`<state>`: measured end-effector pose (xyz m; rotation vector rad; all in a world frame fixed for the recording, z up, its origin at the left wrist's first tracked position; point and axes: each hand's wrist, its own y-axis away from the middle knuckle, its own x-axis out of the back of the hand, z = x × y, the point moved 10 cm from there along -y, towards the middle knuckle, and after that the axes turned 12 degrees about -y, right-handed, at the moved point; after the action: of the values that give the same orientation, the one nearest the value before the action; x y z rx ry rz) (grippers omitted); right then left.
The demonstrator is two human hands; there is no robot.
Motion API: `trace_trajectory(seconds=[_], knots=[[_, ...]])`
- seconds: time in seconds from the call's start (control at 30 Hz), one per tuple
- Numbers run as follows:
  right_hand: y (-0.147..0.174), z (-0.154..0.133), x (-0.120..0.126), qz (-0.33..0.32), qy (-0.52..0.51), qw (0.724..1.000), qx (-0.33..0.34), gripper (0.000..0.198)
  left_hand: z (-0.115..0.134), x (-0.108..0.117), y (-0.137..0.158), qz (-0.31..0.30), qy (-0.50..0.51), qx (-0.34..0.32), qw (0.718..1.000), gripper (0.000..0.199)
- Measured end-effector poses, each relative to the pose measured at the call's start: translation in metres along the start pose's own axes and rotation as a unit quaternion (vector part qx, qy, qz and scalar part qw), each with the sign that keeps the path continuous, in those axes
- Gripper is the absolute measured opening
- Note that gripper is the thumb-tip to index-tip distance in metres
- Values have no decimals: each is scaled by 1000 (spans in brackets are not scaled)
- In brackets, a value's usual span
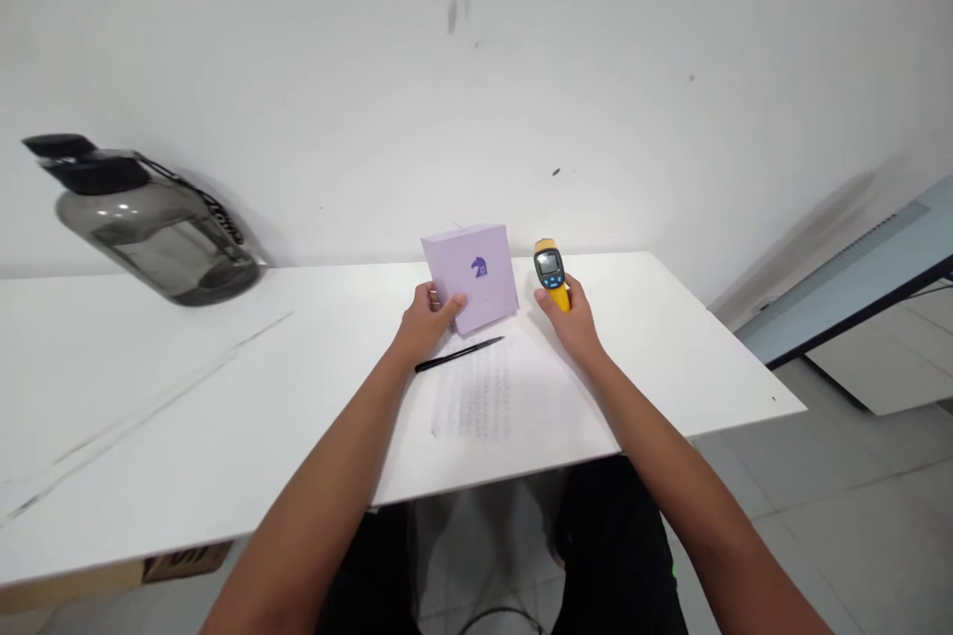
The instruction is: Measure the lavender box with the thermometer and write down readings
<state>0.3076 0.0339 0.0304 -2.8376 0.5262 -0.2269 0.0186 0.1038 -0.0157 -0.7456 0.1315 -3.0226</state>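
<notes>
left hand [430,323]: purple box [473,283] gripped by its left edge at far side of table [186,397], thumb [454,304] on front, probably for steadiness | right hand [575,319]: yellow gun-style meter [552,280] held by handle, right of box, so screen's [549,263] likely readable, i guess | pen [460,354]: laid on sheet [473,407], nearer, probably just handy there

You're prob. in an office/study-type rm: pen [460,354] + written sheet [476,407] on white desk [313,397], plain wall [335,69] behind desk, tiled flr [864,516] below desk.
</notes>
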Motion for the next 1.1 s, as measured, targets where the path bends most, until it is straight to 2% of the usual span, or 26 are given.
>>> trace_trajectory(seconds=[0.13, 0.23, 0.33, 1.1], knots=[[22, -9, -36, -103, -104, 989, -12, 41, 1, 0, 1, -14, -11, 13, 1000, 72], [38, -11, -56, -165, -118, 979, -21, 38, 1, 0, 2, -10, -22, 11, 1000, 74], [46, -14, -65, -196, -113, 974, -10, 38, 0, -2, 2, -13, -22, 5, 1000, 76], [52, -17, -65, -184, -99, 977, -33, 34, 18, 1, 13, -2, -80, -15, 997, 71]])
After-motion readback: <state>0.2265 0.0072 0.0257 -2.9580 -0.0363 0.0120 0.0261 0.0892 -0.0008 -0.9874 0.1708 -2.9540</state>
